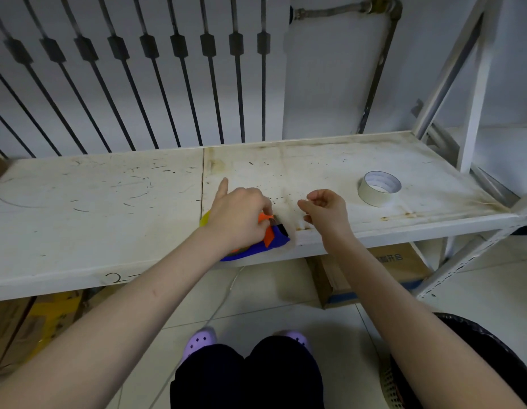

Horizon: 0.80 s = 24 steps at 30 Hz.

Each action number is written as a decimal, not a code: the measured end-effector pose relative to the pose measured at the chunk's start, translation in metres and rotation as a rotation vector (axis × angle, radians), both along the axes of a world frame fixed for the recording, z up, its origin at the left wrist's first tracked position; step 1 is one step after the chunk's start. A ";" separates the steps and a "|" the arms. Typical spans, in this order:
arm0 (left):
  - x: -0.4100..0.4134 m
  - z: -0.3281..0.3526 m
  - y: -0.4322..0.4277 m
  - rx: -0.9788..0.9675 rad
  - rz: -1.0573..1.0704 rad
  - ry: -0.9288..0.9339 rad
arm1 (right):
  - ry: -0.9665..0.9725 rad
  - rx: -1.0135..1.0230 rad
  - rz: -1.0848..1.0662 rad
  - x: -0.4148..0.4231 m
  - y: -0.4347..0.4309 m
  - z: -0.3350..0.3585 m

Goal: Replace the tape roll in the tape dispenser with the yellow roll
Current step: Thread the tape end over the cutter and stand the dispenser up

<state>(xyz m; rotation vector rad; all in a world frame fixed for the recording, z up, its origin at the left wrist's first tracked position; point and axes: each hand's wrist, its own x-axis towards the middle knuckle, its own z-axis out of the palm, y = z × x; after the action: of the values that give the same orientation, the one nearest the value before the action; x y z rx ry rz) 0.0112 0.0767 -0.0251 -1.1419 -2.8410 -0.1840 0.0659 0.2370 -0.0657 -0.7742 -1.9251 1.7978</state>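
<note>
Head view, looking down at a scuffed white shelf (108, 202) on a metal rack. The left hand (238, 215) sits on top of the blue tape dispenser (275, 242), which lies right at the shelf's front edge and hangs a bit over it. Its fingers are curled onto the orange parts (268, 235) and the index finger sticks straight out, away from the person. A sliver of the yellow roll (205, 219) peeks out just left of that hand, touching the dispenser; the rest is hidden under the palm, so I can't say how it's seated. The right hand (325, 211) hovers just beside the dispenser, fingers curled in and thumb against fingertips like a pinch, but honestly I can't tell if there's anything in it. A pale tape roll (379, 188) lies flat on the shelf, well off to the right, nothing touching it. Writing: a handwritten "2" (114, 278) with a dash on the shelf's front edge, and Chinese print ending in "开启" on a cardboard box (401, 267) under the shelf. Down on the tiled floor there are purple clogs (198, 342) and a black basket (475, 343) at the right.
</note>
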 end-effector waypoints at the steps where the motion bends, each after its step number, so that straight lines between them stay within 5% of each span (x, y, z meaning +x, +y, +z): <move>1: 0.001 -0.001 -0.001 -0.006 -0.004 0.004 | -0.004 0.000 0.002 0.001 0.001 -0.001; 24: 0.005 -0.003 0.003 -0.089 -0.036 -0.037 | -0.172 0.003 0.069 0.000 0.011 -0.012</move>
<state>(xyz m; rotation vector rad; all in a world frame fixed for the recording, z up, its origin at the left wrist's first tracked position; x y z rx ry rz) 0.0158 0.0801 -0.0277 -1.2201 -2.8891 -0.0829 0.0658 0.2479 -0.0781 -0.8978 -2.0865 1.8199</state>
